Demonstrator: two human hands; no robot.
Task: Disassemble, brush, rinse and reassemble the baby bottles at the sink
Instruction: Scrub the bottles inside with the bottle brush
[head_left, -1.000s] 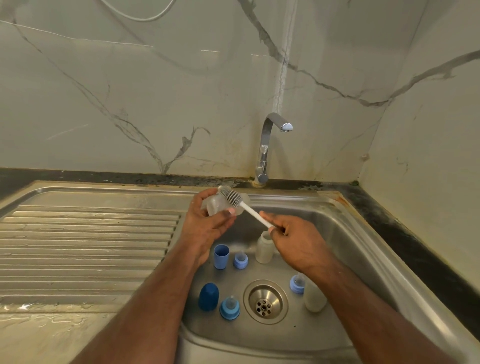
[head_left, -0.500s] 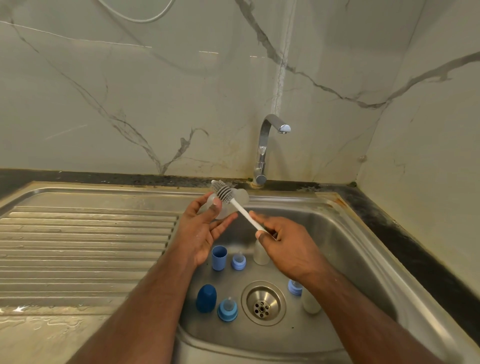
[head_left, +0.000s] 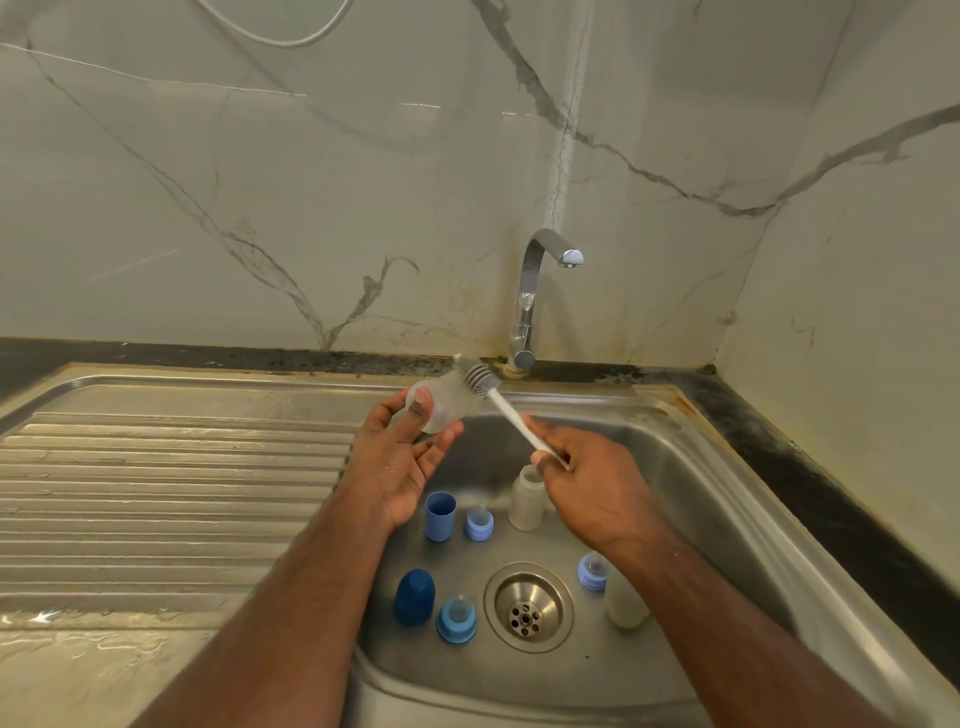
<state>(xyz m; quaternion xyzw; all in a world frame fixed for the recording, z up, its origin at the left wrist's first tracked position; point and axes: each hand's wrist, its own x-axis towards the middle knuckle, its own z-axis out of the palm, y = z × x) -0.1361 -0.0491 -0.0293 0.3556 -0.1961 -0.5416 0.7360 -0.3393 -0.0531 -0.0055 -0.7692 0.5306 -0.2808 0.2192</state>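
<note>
Baby-bottle parts are spread across the stainless sink basin (head_left: 737, 483), with one bottle body up in the hands. The left hand (head_left: 400, 457) holds a frosted clear bottle (head_left: 441, 402) over the far left edge of the basin, thumb pressed on its near side and fingers curled beneath it, the bottle lying roughly on its side. The right hand (head_left: 587, 483) pinches the white handle of a bottle brush (head_left: 498, 405) between thumb and fingers; the grey ribbed head sits at the bottle's right end, though whether it is inside the mouth or just against it is hard to tell (the frosted plastic blurs that edge).

On the basin floor, a light blue cap (head_left: 440, 516) stands open end up beside a light blue collar with its nipple (head_left: 479, 522), and just right of these a second frosted bottle (head_left: 527, 498) stands upright, partly behind the right hand. Nearer the camera, a dark blue domed cap (head_left: 414, 596) stands next to another blue collar and nipple (head_left: 456, 618), both left of the drain strainer (head_left: 529, 607). Right of the drain, a third collar with nipple (head_left: 592, 571) touches a third pale bottle (head_left: 626, 605), both partly covered by the right forearm.

A chrome tap (head_left: 535, 291) rises behind the basin against the marble-patterned wall (head_left: 311, 182), its spout turned right. The ribbed draining board (head_left: 166, 499) stretches off to the left, wet along its near edge.
</note>
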